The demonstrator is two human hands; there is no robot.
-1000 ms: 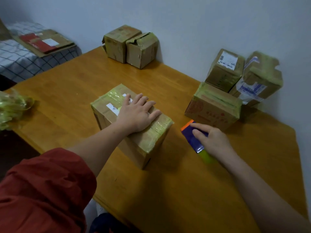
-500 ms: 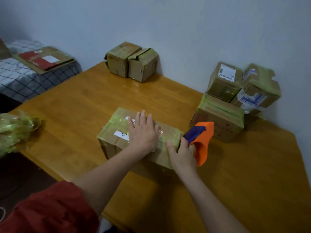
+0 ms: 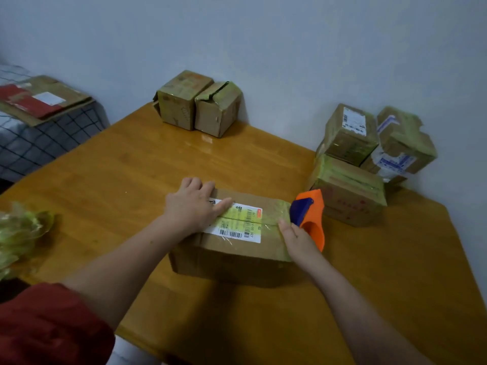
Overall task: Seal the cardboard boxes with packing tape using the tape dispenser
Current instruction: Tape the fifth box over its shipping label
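A cardboard box (image 3: 232, 255) with a white barcode label and yellowish tape across its top lies in the middle of the wooden table (image 3: 126, 167). My left hand (image 3: 193, 205) rests flat on the box's left top, fingers straight, over the taped seam. At the box's right end my right hand (image 3: 296, 237) grips the orange and blue tape dispenser (image 3: 311, 216), which stands against the box's right top edge. The tape roll itself is hidden.
Two taped boxes (image 3: 199, 102) stand at the back by the wall. Three more boxes (image 3: 347, 185) are piled at the right. A wad of crumpled yellow-green tape (image 3: 18, 233) lies at the table's left edge. A checked bed with flat cardboard (image 3: 44, 100) is far left.
My right hand picked the dispenser up off the table and brought it to the box's right end. My left hand slid leftward along the top, uncovering the label. The box turned.
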